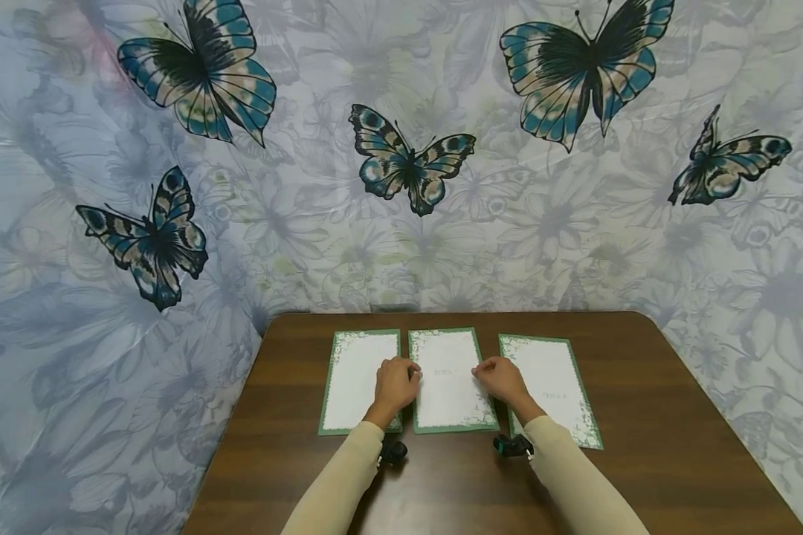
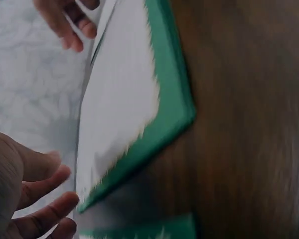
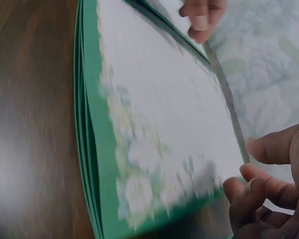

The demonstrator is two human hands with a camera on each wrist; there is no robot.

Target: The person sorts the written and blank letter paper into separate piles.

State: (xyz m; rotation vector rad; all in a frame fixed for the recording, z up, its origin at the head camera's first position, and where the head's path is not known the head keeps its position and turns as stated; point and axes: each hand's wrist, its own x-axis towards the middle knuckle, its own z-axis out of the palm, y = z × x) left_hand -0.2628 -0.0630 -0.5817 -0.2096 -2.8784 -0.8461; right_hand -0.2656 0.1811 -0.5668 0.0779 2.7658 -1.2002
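Between my hands lies the middle stack of white sheets (image 1: 450, 401) with green borders, floral corners and faint writing. My left hand (image 1: 396, 385) is at its left side, above the gap beside the left stack (image 1: 355, 379). In the left wrist view the left thumb and fingers (image 2: 42, 214) are parted, close to the stack's edge. At the right side, my right hand (image 1: 505, 383) has its thumb and fingers apart, fingertips by the edge in the right wrist view; contact is uncertain. Its wrist passes over the right stack (image 1: 554, 379), which also bears faint writing.
The stacks sit in a row on a brown wooden table (image 1: 649, 416). A wrist camera (image 1: 393, 452) is on the left arm, another camera (image 1: 512, 446) on the right. Behind the table hangs a cloth (image 1: 549, 245) printed with flowers and butterflies.
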